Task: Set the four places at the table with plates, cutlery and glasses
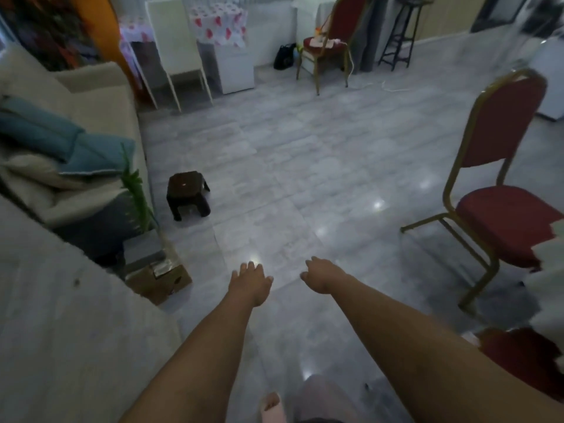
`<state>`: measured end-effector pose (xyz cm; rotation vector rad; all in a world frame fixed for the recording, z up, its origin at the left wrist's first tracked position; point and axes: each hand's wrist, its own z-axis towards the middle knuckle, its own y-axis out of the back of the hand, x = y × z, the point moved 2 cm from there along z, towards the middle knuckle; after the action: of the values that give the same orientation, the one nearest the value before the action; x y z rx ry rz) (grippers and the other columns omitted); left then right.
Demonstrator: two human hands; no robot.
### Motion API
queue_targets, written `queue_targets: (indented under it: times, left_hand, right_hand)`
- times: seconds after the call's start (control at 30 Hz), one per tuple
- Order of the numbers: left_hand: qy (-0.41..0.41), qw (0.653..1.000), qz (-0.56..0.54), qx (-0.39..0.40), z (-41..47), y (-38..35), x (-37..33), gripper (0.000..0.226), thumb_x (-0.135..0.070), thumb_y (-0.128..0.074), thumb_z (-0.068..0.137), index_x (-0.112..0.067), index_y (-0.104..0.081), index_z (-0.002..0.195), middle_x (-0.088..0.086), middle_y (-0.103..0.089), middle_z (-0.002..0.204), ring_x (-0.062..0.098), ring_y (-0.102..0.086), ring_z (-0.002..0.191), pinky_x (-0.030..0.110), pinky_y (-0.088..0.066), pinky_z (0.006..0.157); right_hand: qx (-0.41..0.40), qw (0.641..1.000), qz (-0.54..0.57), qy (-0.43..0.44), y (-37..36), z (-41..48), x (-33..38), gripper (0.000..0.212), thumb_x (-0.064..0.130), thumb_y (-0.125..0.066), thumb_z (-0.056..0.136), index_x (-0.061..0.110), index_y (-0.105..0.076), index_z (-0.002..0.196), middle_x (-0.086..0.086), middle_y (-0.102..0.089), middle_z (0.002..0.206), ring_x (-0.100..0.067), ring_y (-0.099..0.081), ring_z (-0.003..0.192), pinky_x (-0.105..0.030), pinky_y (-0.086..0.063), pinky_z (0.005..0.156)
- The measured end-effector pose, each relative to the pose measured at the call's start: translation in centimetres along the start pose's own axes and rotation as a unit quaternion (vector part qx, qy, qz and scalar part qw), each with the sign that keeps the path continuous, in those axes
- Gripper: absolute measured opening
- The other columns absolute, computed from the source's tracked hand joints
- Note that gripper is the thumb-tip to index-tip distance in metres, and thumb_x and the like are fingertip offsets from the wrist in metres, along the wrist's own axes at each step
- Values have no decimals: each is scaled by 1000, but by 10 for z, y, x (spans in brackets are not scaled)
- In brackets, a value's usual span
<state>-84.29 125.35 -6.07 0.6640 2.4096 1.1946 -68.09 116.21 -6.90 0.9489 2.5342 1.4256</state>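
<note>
Both my arms stretch forward over the grey tiled floor. My left hand has its fingers straight and spread, and it holds nothing. My right hand hangs with loosely curled fingers and is empty too. No plates, cutlery or glasses show in this view. A white cloth edge, maybe the table's cover, juts in at the far right.
A red chair with a gold frame stands at the right, another at the back. A small dark stool and a cardboard box sit on the floor at the left beside a beige sofa.
</note>
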Motion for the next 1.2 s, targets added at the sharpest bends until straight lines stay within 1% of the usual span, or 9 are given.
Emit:
queue_targets:
  times: [0.2, 0.4, 0.57, 0.7, 0.77, 0.87, 1.0, 1.1, 1.2]
  left_hand:
    - [-72, 996, 58, -2, 82, 53, -45, 61, -44, -19, 103, -11, -12, 153, 10, -5, 162, 27, -2, 150, 45, -6, 121]
    - [-159, 981, 108, 1, 173, 100, -134, 60, -43, -19, 103, -10, -15, 152, 12, -10, 161, 29, -7, 149, 45, -10, 120]
    - [-194, 973, 128, 7, 244, 141, -212, 59, -43, -19, 103, -10, -17, 152, 13, -10, 161, 29, -6, 149, 45, -10, 120]
    - [-232, 962, 146, 4, 289, 171, -271, 59, -43, -20, 103, -10, -18, 151, 13, -12, 160, 30, -9, 148, 46, -12, 119]
    - [-255, 954, 159, 8, 308, 181, -296, 59, -43, -21, 103, -10, -19, 151, 13, -13, 160, 31, -10, 148, 46, -12, 119]
    - [-270, 946, 179, 17, 338, 197, -328, 59, -43, -21, 103, -10, -18, 152, 13, -12, 160, 30, -9, 148, 46, -12, 119]
    - [-296, 931, 210, 30, 388, 223, -370, 59, -42, -20, 103, -9, -16, 152, 13, -10, 161, 30, -7, 149, 46, -11, 120]
    - [-326, 917, 229, 21, 428, 247, -411, 59, -42, -20, 103, -9, -17, 152, 13, -10, 161, 30, -7, 149, 45, -11, 120]
    - [-364, 897, 248, 22, 461, 269, -452, 59, -42, -21, 103, -9, -18, 151, 13, -13, 160, 30, -9, 148, 46, -12, 120]
  right_hand:
    - [-17, 996, 62, -66, 47, 44, -42, 54, 38, -31, 102, 8, -34, 146, -12, -34, 151, -33, -37, 135, -45, -35, 110]
    - [-14, 982, 109, -152, 100, 93, -129, 56, 39, -31, 103, 7, -31, 149, -12, -29, 155, -33, -35, 138, -44, -32, 114]
    - [-18, 969, 147, -198, 158, 132, -197, 56, 38, -31, 103, 7, -30, 150, -12, -28, 156, -33, -33, 140, -42, -30, 115]
    - [-35, 957, 178, -227, 197, 156, -242, 52, 36, -33, 103, 8, -35, 147, -13, -32, 154, -32, -37, 138, -41, -33, 114]
    - [-28, 952, 188, -241, 210, 167, -261, 51, 34, -34, 103, 7, -36, 147, -14, -33, 154, -32, -38, 137, -40, -33, 113]
    - [-37, 942, 205, -262, 227, 185, -289, 50, 32, -34, 103, 6, -38, 146, -14, -36, 153, -32, -40, 136, -40, -34, 113]
    - [-31, 925, 223, -306, 257, 210, -325, 46, 24, -32, 104, 4, -41, 145, -17, -38, 151, -33, -41, 136, -41, -35, 112]
    - [-61, 897, 253, -357, 282, 229, -356, 44, 26, -39, 99, 3, -51, 135, -19, -52, 138, -36, -50, 126, -43, -42, 105]
    - [-60, 884, 275, -372, 301, 248, -380, 46, 26, -37, 101, 3, -46, 140, -16, -47, 144, -32, -47, 131, -40, -40, 109]
